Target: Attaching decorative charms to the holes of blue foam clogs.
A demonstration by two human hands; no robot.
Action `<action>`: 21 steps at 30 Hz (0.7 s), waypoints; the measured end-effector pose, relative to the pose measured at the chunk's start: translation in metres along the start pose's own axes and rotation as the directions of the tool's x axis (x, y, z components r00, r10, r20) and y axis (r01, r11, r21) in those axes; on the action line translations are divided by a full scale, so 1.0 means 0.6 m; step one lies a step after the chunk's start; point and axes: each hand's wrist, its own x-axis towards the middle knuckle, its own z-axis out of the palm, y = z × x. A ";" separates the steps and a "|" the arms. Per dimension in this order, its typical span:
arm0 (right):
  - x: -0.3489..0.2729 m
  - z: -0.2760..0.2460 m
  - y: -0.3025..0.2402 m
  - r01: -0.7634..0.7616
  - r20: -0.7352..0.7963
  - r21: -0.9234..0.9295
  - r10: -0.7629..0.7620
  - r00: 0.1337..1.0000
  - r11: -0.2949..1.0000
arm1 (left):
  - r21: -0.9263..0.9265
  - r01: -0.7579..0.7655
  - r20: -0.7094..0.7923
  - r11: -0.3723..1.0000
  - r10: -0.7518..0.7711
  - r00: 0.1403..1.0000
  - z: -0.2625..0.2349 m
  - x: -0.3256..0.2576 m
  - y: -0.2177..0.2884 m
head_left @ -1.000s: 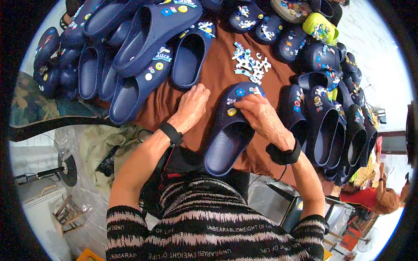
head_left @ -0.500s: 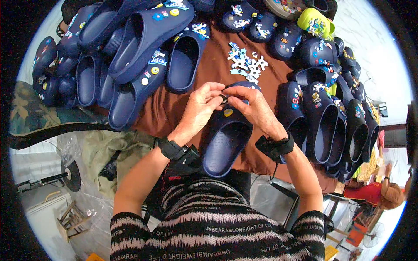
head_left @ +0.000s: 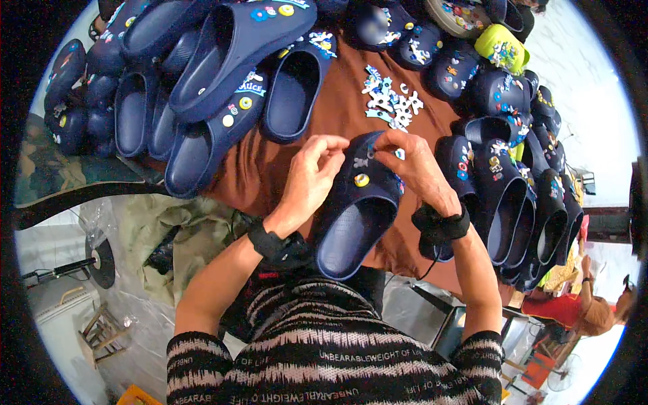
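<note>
A navy clog [head_left: 358,233] lies in front of me on the brown cloth, its heel toward my body. Its upper carries a yellow round charm [head_left: 362,180] and a small greyish charm [head_left: 362,163]. My right hand [head_left: 416,167] is over the toe with thumb and forefinger pinched beside the greyish charm; what sits between the fingertips is too small to make out. My left hand [head_left: 314,174] hovers just left of the toe, apart from the clog, its thumb and forefinger parted and empty. Beyond the toe lies a loose heap of white and blue charms [head_left: 390,101].
Navy clogs with charms [head_left: 216,135] are piled along the left, more stand in rows [head_left: 503,202] at the right. A lime-green clog [head_left: 501,48] is at the far right. The brown cloth [head_left: 337,88] covers the table. Another person [head_left: 574,310] is at the right edge.
Both hands were together over the clog's toe, pinching a small dark thing. They have since parted, the left drawing back leftward and the right moving right, uncovering the greyish charm. The view has shifted slightly.
</note>
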 end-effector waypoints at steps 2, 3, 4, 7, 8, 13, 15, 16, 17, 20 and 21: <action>0.000 -0.001 0.008 -0.007 0.050 -0.004 0.008 0.999 1.000 | -0.003 0.063 0.051 0.998 -0.063 0.997 -0.005 -0.021 0.008; 0.001 0.000 0.009 -0.010 0.058 -0.007 0.011 0.998 1.000 | 0.020 0.035 0.074 0.999 -0.036 0.997 -0.005 -0.032 0.008; 0.003 0.003 0.010 0.022 0.082 -0.045 -0.018 0.996 0.999 | 0.000 0.068 0.111 0.998 -0.067 0.992 -0.005 -0.042 0.011; 0.007 0.011 0.010 0.024 0.136 -0.079 -0.013 0.991 0.997 | 0.032 0.011 0.134 0.999 -0.015 0.991 0.007 -0.062 0.000; 0.008 0.015 0.015 0.086 0.142 -0.060 -0.077 0.987 0.994 | 0.060 -0.037 0.127 0.998 0.029 0.991 0.010 -0.065 -0.003; 0.021 0.022 0.017 0.342 0.253 -0.253 -0.279 0.926 0.905 | 0.051 -0.018 0.127 0.999 0.011 0.992 0.008 -0.062 -0.016; 0.020 0.026 0.025 0.428 0.271 -0.358 -0.346 0.898 0.830 | 0.041 -0.006 0.135 0.999 0.000 0.991 0.007 -0.057 -0.018; 0.019 0.026 0.022 0.426 0.269 -0.358 -0.345 0.899 0.831 | 0.045 0.003 0.140 0.999 -0.010 0.990 0.006 -0.056 -0.018; 0.018 0.027 0.018 0.458 0.282 -0.414 -0.368 0.886 0.786 | 0.050 0.012 0.145 0.999 -0.019 0.989 0.005 -0.055 -0.017; 0.017 0.028 0.006 0.517 0.356 -0.480 -0.382 0.853 0.709 | 0.072 0.051 0.156 0.996 -0.062 0.986 0.004 -0.050 -0.016; 0.017 0.027 0.004 0.550 0.418 -0.488 -0.372 0.829 0.678 | 0.075 0.049 0.162 0.996 -0.061 0.985 0.004 -0.049 -0.016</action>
